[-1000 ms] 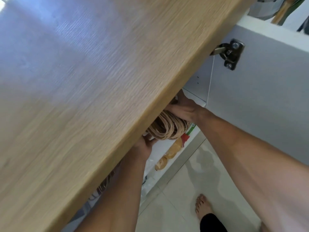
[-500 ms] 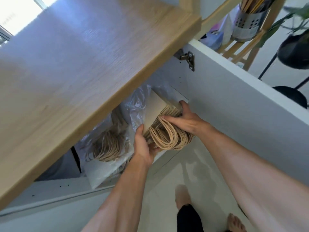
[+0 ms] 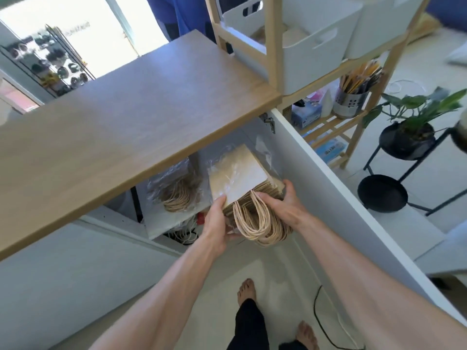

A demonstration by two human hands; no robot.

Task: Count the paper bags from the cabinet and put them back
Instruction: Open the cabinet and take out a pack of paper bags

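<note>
A stack of brown paper bags [image 3: 238,176] in a clear plastic wrap is half out of the open cabinet, its twisted paper handles [image 3: 255,222] hanging toward me. My left hand [image 3: 217,221] grips the stack's left side, thumb on top. On the right side, my right hand [image 3: 284,204] holds the stack with its fingers curled over the bags' top edges. A second wrapped bundle of bags [image 3: 177,193] lies further left on the white cabinet shelf [image 3: 161,223], partly hidden under the wooden countertop [image 3: 131,117].
The white cabinet door [image 3: 341,198] stands open along my right arm. Behind it is a wooden rack with white bins [image 3: 316,41] and a metal utensil holder [image 3: 350,99]. A potted plant on a black stand [image 3: 406,137] is at the right. A black cable [image 3: 318,314] lies on the floor.
The view has pulled back and up from under the countertop. Both hands have drawn the bag stack further out of the cabinet, so more of its flat face shows.
</note>
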